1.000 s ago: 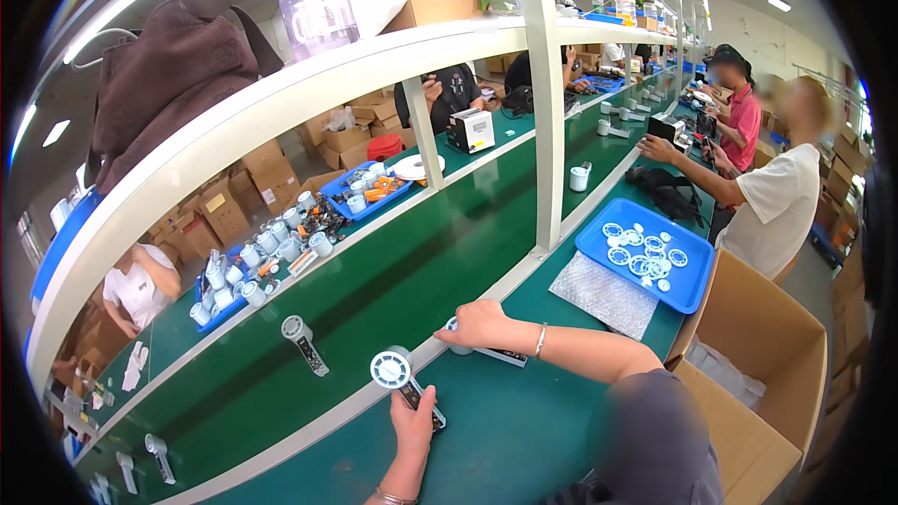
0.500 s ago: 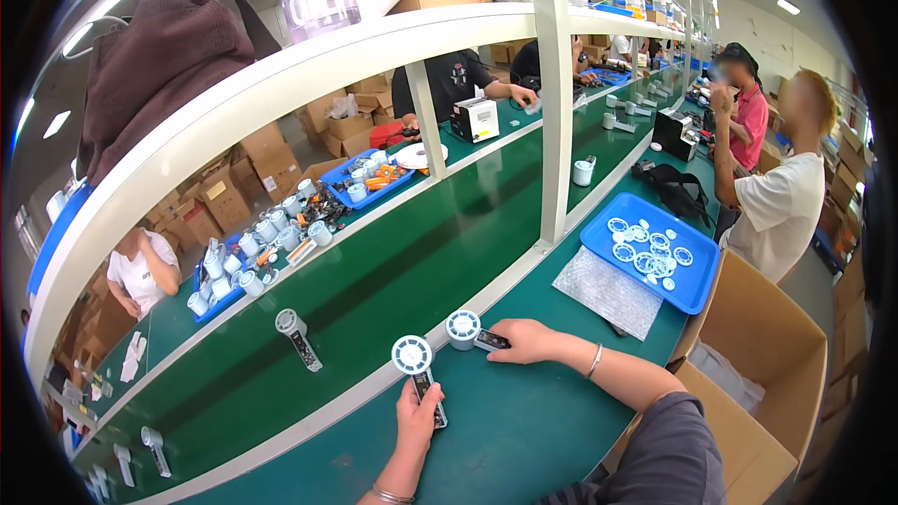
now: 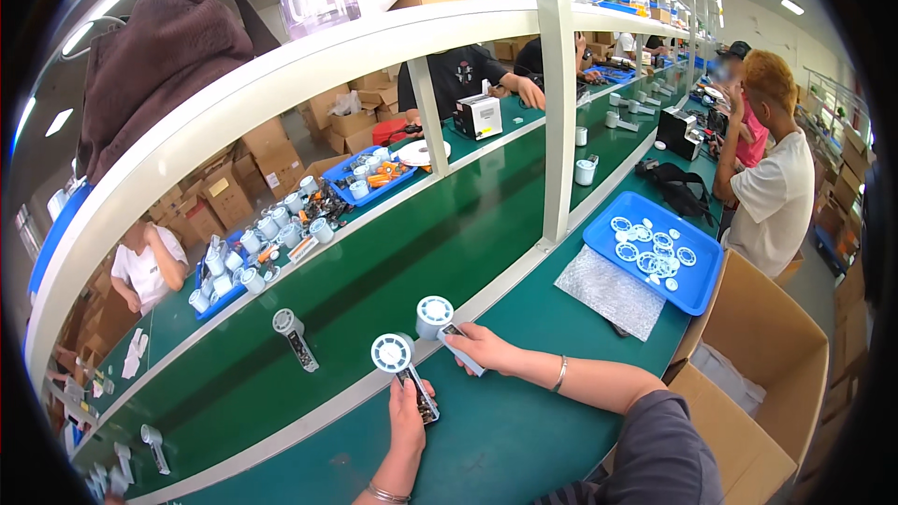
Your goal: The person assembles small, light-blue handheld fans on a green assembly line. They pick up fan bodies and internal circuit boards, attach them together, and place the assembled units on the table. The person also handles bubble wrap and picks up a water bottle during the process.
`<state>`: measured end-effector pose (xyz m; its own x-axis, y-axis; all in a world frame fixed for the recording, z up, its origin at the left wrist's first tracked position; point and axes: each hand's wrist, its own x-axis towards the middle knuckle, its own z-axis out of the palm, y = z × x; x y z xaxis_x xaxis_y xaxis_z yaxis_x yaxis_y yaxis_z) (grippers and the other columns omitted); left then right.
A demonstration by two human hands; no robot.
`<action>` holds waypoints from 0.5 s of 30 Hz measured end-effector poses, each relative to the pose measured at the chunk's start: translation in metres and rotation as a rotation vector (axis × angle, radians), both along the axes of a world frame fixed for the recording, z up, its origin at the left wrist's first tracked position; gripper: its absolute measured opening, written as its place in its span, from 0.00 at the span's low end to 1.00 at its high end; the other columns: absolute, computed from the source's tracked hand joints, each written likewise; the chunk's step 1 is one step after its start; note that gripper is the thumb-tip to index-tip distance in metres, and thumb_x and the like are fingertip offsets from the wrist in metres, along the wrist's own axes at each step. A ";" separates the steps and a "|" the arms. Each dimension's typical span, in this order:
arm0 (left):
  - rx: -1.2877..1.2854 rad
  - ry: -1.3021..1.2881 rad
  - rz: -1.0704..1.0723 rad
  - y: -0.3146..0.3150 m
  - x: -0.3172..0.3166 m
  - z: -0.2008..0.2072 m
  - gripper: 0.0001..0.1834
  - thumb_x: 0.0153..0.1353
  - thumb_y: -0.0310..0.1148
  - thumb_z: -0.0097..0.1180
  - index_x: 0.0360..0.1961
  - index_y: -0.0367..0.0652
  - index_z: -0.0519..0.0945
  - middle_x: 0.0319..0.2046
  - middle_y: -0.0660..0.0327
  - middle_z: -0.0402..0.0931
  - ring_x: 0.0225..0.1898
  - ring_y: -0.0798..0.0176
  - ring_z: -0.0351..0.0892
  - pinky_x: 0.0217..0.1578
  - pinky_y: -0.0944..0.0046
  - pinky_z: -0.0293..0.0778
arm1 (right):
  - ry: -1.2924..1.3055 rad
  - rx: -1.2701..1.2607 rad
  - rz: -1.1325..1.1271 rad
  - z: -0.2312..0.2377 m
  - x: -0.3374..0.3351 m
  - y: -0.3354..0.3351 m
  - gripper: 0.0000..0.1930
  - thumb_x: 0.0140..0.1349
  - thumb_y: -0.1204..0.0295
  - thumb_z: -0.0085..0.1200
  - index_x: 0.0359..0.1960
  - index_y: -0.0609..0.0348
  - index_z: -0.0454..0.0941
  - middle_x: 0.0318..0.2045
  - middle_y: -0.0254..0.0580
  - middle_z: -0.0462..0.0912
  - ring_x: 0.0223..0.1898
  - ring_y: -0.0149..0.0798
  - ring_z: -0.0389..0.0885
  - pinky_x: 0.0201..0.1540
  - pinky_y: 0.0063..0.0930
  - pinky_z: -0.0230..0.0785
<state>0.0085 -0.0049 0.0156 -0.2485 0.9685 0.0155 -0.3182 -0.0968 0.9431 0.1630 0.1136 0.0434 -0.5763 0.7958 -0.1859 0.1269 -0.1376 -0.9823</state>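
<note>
As I view the bench, I take the tray of rings as my reference. Left hand: fingers grasping the handle of the left fan, whose inner parts are exposed along the handle. I locate this fan to the left of the tray, on its near side. Right hand: fingers closed round the handle of the right fan, also left of the tray but closer to it. The two fan heads are just beside each other; I cannot tell whether they touch. I note a third fan lying on the belt, farther left of the tray. Bubble wrap lies at the tray's near left edge. The open box stands beside the tray's near right edge.
</note>
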 end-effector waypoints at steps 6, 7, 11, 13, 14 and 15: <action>0.006 0.084 0.005 0.001 0.000 -0.002 0.18 0.67 0.40 0.36 0.52 0.41 0.63 0.27 0.63 0.71 0.23 0.73 0.68 0.24 0.74 0.67 | 0.012 0.026 0.028 -0.023 -0.008 -0.002 0.19 0.66 0.56 0.39 0.35 0.62 0.69 0.22 0.36 0.72 0.19 0.27 0.70 0.20 0.21 0.64; 0.000 0.082 0.000 0.000 0.001 -0.002 0.17 0.67 0.39 0.37 0.52 0.41 0.63 0.27 0.63 0.70 0.23 0.73 0.67 0.24 0.74 0.67 | 0.054 0.035 0.019 -0.027 -0.007 -0.003 0.19 0.65 0.56 0.40 0.37 0.62 0.69 0.22 0.36 0.72 0.19 0.27 0.71 0.20 0.21 0.65; -0.008 0.045 0.012 0.001 0.001 0.001 0.15 0.66 0.40 0.41 0.45 0.40 0.65 0.26 0.64 0.70 0.22 0.75 0.66 0.22 0.75 0.65 | 0.108 0.008 -0.026 -0.029 -0.005 -0.009 0.18 0.65 0.58 0.42 0.44 0.63 0.65 0.25 0.36 0.71 0.22 0.27 0.72 0.20 0.22 0.66; 0.001 0.044 0.016 0.002 0.001 0.000 0.15 0.66 0.40 0.41 0.45 0.39 0.65 0.26 0.64 0.70 0.22 0.75 0.66 0.22 0.76 0.64 | 0.125 -0.030 -0.010 -0.028 -0.005 -0.011 0.18 0.65 0.60 0.42 0.48 0.63 0.62 0.25 0.36 0.71 0.21 0.27 0.73 0.19 0.21 0.67; 0.002 0.045 0.003 0.002 -0.001 -0.002 0.16 0.66 0.40 0.42 0.46 0.39 0.65 0.26 0.64 0.70 0.22 0.75 0.66 0.22 0.76 0.65 | 0.139 -0.051 0.002 -0.027 -0.006 -0.011 0.19 0.65 0.61 0.43 0.50 0.63 0.60 0.25 0.35 0.71 0.21 0.27 0.73 0.19 0.20 0.67; -0.009 0.047 -0.002 0.001 -0.001 -0.002 0.16 0.66 0.40 0.42 0.46 0.39 0.65 0.26 0.64 0.70 0.22 0.75 0.66 0.23 0.75 0.65 | 0.141 -0.066 0.008 -0.026 -0.006 -0.013 0.19 0.65 0.61 0.43 0.50 0.63 0.60 0.25 0.36 0.71 0.21 0.27 0.73 0.19 0.20 0.67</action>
<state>0.0078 -0.0037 0.0139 -0.2457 0.9692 0.0185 -0.2741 -0.0878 0.9577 0.1571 0.1009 0.0177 -0.6065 0.7800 -0.1541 -0.0106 -0.2017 -0.9794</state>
